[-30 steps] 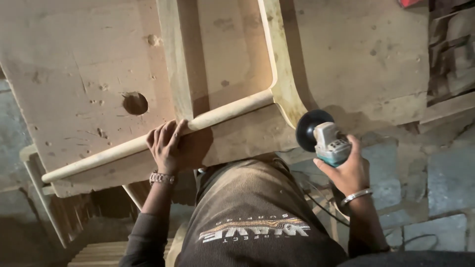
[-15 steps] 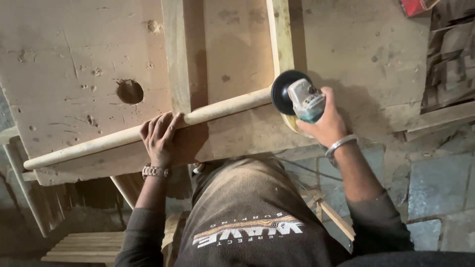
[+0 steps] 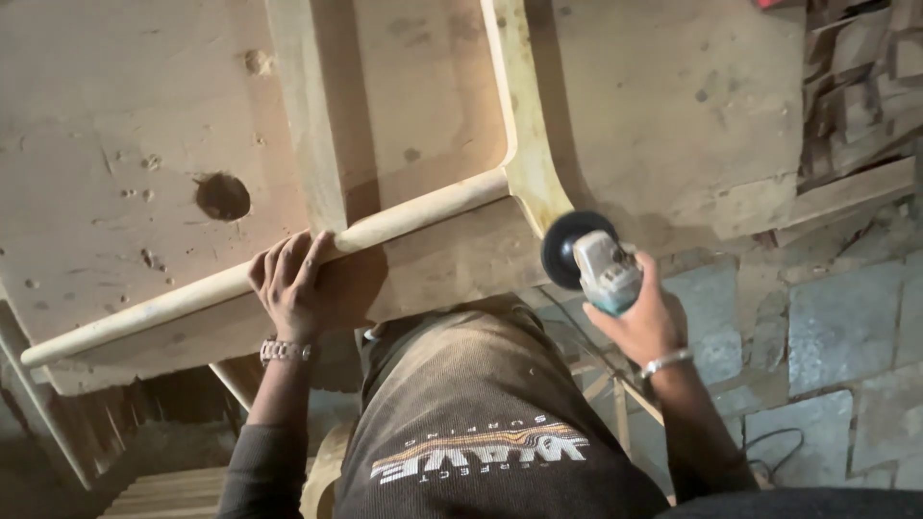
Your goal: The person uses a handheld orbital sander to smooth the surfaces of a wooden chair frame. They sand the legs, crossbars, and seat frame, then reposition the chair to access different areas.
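Angle grinder [image 3: 594, 266] sits gripped in the right hand [image 3: 646, 322], disc just beside the wooden frame's [image 3: 524, 144] curved corner. Left hand [image 3: 288, 288] clamps the rounded rail [image 3: 240, 281] against the plywood bench [image 3: 115, 144]. Risk: disc snagging that corner could kick back. Open room lies rightward, over the stone floor [image 3: 836, 327].

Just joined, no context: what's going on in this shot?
A person stands over a wooden frame lying on a worn board. The left hand grips the frame's rounded front rail. The right hand holds an angle grinder, its dark disc next to the frame's curved corner joint; contact cannot be told. Stone paving shows at the right.
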